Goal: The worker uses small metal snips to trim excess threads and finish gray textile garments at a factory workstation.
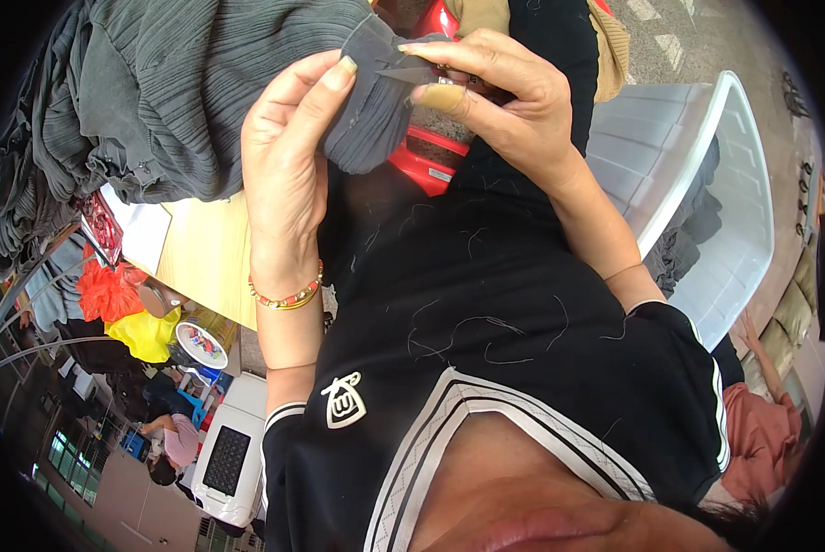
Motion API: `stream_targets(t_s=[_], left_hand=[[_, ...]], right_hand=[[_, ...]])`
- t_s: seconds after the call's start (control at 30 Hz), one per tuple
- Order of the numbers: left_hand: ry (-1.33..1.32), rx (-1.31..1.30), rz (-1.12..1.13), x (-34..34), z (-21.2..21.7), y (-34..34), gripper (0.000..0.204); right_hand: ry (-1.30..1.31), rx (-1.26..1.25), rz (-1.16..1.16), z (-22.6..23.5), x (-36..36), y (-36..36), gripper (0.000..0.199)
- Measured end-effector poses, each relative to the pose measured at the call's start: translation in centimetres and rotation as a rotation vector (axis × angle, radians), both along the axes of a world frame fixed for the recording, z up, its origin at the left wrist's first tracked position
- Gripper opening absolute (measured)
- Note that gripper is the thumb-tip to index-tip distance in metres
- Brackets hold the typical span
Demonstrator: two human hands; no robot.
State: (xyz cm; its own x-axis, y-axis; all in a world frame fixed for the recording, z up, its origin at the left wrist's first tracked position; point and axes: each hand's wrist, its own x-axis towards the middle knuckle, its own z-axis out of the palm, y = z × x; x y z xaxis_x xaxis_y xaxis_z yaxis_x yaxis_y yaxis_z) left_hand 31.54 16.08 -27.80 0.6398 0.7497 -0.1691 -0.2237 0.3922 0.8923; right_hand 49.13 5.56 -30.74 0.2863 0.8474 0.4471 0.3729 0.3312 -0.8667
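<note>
A dark grey ribbed knit garment is gathered over the table on the left, and one edge of it reaches across to my hands. My left hand pinches that edge between thumb and fingers, with a beaded bracelet at the wrist. In my right hand is a small pair of thread snips, its pointed blades lying against the fabric by the left fingertips. Yellowish tape or a finger cover wraps the right thumb. The handle of the snips is mostly hidden by my fingers.
A light wooden table is on the left. To the right stands a large white plastic tub with dark grey cloth inside. A red stool shows below the garment. Bags, a white bowl and other people are around. Loose threads lie on my black shirt.
</note>
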Motion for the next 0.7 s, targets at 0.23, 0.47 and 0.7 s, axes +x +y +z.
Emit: stream_targets(t_s=[0.23,0.47,0.7], left_hand=[[0.039,0.022,0.004,0.5,0.4,0.1,0.023],[0.075,0.024,-0.07,0.0,-0.2,0.8,0.038],[0.24,0.223,-0.135,0.8,-1.6,1.3,0.041]], right_hand=[[-0.04,0.025,-0.049,-0.2,1.1,0.1,0.025],[-0.091,-0.08,-0.004,0.1,0.8,-0.7,0.033],[-0.259,-0.102,-0.076,-0.4,0.8,-0.8,0.036]])
